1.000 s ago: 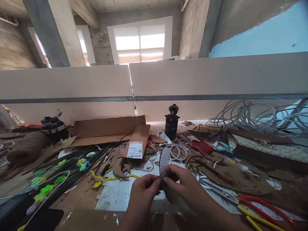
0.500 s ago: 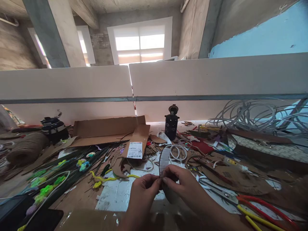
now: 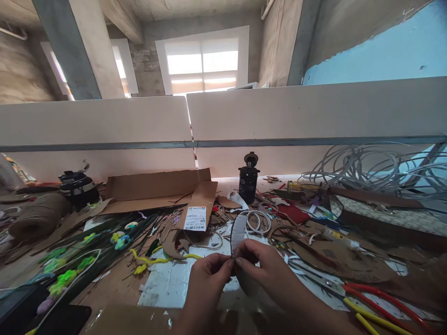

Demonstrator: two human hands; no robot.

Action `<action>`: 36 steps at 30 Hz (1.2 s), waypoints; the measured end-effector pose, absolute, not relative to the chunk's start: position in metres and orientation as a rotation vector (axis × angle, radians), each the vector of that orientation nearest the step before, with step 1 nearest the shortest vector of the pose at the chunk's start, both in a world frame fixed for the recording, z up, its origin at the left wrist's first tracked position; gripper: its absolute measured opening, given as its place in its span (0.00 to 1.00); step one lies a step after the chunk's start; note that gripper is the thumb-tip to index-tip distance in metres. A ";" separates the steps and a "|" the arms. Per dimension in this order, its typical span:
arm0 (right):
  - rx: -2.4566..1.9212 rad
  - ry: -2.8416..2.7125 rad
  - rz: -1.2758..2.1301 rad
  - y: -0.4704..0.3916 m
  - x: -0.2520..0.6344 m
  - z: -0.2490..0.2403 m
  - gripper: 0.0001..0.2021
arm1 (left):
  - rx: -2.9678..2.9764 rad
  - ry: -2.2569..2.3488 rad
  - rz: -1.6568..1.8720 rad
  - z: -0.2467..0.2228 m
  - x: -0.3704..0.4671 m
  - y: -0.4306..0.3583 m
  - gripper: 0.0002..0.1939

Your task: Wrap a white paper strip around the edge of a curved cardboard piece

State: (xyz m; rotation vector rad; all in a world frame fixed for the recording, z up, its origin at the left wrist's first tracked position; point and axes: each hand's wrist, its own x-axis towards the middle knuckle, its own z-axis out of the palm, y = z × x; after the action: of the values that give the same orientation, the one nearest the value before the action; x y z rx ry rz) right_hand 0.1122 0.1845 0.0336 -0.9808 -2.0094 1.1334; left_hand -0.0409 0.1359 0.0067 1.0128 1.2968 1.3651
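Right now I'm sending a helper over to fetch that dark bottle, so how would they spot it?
Find the white partition wall behind the cluttered bench. At its foot, near the middle seam, stands the dark bottle, just right of the flattened cardboard box. It is the only upright black cylinder there, with a knobbed cap.

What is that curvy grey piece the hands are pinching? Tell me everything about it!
The curved grey piece looks like a thin, flat strip of card, grey on the side facing the camera and shaped like an arc. It stands nearly upright, its top reaching toward the white ring coil behind it. The left hand and right hand pinch it together at its lower part, fingertips meeting on its edge. Its bottom is hidden behind the hands. Below it lies the white sheet on the cluttered table.
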 end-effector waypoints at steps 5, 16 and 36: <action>-0.994 -2.025 1.126 0.185 0.112 0.035 0.03 | 1.046 1.307 1.362 0.004 -0.041 0.137 0.12; -1.006 -1.991 1.137 0.182 0.107 0.027 0.03 | 1.266 1.553 1.395 0.006 -0.040 0.138 0.11; -1.044 -2.026 1.058 0.185 0.109 0.032 0.02 | 1.197 1.461 1.400 0.004 -0.039 0.138 0.10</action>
State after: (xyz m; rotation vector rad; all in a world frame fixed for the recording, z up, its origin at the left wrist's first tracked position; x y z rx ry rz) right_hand 0.1087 0.1851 0.0324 -1.0444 -2.0255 1.0580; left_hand -0.0387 0.1377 0.0035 1.1974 1.4610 1.4003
